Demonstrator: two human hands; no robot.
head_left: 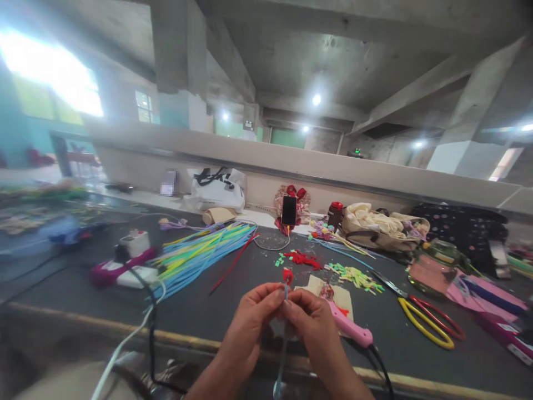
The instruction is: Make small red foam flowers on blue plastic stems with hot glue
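In front of me, my left hand (264,311) and my right hand (310,316) come together with fingers pinched around a thin light-blue stem (284,350), probably a pipe cleaner. A small red piece (287,275) sits at its top, just above the fingertips. The lower part of the stem hangs down between my wrists. Beside my right hand lies a pink-handled corded tool (352,326), its tip on a beige pad (345,297). Beyond my hands are a heap of red bits (303,259) and a pile of yellow-green cut pieces (356,276).
Long blue, yellow and green stems (208,250) lie left, near a power strip (120,272) with cables over the table edge. Scissors (428,322) and a green-lidded bottle (435,266) are at right. A phone (288,210) and a white bag (219,189) stand at the back.
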